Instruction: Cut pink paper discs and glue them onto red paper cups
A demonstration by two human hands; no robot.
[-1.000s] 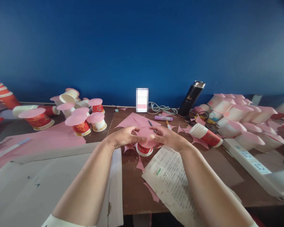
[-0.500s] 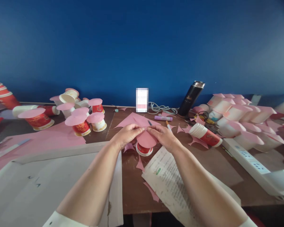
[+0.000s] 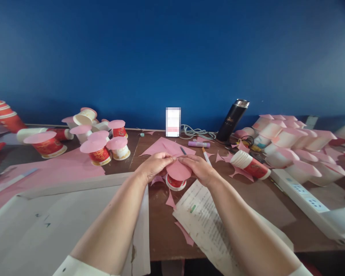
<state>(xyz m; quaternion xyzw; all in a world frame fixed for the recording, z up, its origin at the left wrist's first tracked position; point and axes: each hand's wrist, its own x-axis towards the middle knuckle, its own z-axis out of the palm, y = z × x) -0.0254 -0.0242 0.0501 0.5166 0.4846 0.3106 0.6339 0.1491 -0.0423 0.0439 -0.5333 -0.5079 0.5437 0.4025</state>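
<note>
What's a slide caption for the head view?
Both hands, left hand and right hand, press a pink paper disc onto an upturned red cup.

Brown table (image 3: 163, 226) — cups (image 3: 99, 151), pink paper (image 3: 46, 168)

Two bare hands work at one upturned red paper cup (image 3: 175, 183) capped by one round pink paper disc (image 3: 178, 171). One black steel flask (image 3: 232, 119), one purple glue stick (image 3: 199, 144) and one white power strip (image 3: 304, 195) lie about.

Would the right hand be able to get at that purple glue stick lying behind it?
Probably yes: the purple glue stick lies on open wooden table just beyond the right hand, with only paper scraps between, though that hand is now pressing the pink paper disc.
</note>
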